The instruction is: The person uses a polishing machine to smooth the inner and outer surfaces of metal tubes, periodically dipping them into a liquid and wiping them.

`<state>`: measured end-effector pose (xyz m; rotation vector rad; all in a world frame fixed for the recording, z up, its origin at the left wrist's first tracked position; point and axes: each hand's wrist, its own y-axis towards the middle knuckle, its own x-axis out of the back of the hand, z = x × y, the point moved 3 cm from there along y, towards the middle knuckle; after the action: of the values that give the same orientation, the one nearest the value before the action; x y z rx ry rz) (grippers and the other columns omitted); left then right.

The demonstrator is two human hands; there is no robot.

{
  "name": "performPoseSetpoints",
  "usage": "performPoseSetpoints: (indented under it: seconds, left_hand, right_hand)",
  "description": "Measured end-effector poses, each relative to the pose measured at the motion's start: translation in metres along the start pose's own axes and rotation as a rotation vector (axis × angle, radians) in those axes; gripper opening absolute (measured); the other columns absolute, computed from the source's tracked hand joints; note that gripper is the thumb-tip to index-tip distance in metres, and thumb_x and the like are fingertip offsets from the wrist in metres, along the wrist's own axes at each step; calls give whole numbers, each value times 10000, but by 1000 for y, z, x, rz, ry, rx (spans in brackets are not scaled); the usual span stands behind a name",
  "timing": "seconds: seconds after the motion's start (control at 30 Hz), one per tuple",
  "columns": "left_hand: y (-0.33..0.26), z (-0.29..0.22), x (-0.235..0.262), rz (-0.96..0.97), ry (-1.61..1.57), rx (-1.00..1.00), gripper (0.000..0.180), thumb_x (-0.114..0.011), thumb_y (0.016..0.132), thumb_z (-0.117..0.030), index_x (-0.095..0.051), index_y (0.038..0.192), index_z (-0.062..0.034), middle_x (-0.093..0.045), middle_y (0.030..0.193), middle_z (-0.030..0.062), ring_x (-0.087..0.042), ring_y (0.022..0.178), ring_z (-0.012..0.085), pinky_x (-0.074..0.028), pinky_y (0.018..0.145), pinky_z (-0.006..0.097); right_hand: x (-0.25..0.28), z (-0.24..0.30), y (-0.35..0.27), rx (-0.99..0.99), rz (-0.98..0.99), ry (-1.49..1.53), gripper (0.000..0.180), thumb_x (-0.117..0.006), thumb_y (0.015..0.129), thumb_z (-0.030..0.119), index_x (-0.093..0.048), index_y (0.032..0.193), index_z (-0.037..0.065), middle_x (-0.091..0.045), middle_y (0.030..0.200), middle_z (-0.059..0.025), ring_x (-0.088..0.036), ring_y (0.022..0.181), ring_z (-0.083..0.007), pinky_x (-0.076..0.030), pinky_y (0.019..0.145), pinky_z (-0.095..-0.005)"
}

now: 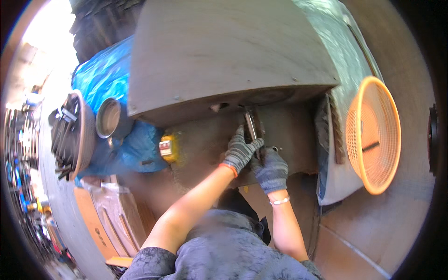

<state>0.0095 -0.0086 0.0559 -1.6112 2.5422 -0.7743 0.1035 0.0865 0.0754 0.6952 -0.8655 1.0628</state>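
Both my hands wear grey striped knit gloves and meet at a shiny metal tube (251, 125) in front of a big grey metal housing (233, 51). My left hand (240, 151) has its fingers closed around the tube's near part, an orange cuff at its wrist. Lower and to the right, my right hand (272, 169) is closed at the tube's near end, partly hiding it. The tube points away from me, its far end just under the housing's front edge, near a dark round part (268, 96). Whether the tube touches that part I cannot tell.
An orange plastic basket (394, 135) with one dark strip inside stands at right. At left are a basket (86, 135) of dark strips, a metal pot (122, 122) and blue plastic sheeting (105, 70). A yellow box (169, 148) sits left of my hands.
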Motion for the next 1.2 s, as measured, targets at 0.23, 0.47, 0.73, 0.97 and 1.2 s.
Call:
performPoseSetpoints:
  seconds: [0.23,0.47,0.73,0.97,1.2]
  left_hand:
    - [-63,-11,82,-15,-1029,80,289,-659,892,-195,-577,1137,-66,-628,999,45,-587,931,142,-478,815,287]
    - [-94,-37,202,-152,-1542,-554,354,-606,930,-188,-506,1238,-45,-612,1066,73,-606,977,178,-507,837,300]
    - [-131,49,212,-233,-1390,-85,366,-621,910,-202,-538,1223,-32,-630,1038,48,-585,863,123,-490,754,256]
    - [-150,69,230,-286,-1387,-62,378,-606,914,-164,-503,1243,-8,-630,981,63,-576,840,125,-484,747,252]
    - [-134,72,230,-250,-1295,-49,372,-623,907,-152,-513,1234,-14,-630,973,57,-598,779,113,-488,680,223]
  right_hand:
    - [50,88,8,396,-150,168,295,-711,757,122,-628,1036,77,-617,875,-140,-618,802,-328,-510,689,-406]
    - [43,261,72,986,-153,299,276,-660,838,103,-624,1100,26,-646,1030,-153,-617,895,-356,-507,758,-409]
    - [-69,411,141,1099,180,-141,190,-584,818,125,-620,1002,96,-638,993,-160,-632,938,-325,-522,761,-424]
    - [-118,428,145,1086,251,-313,180,-578,830,126,-632,998,89,-648,997,-186,-648,919,-345,-524,750,-458]
    - [-52,374,126,897,103,197,161,-626,808,102,-567,948,49,-605,886,-168,-604,792,-332,-486,716,-391]
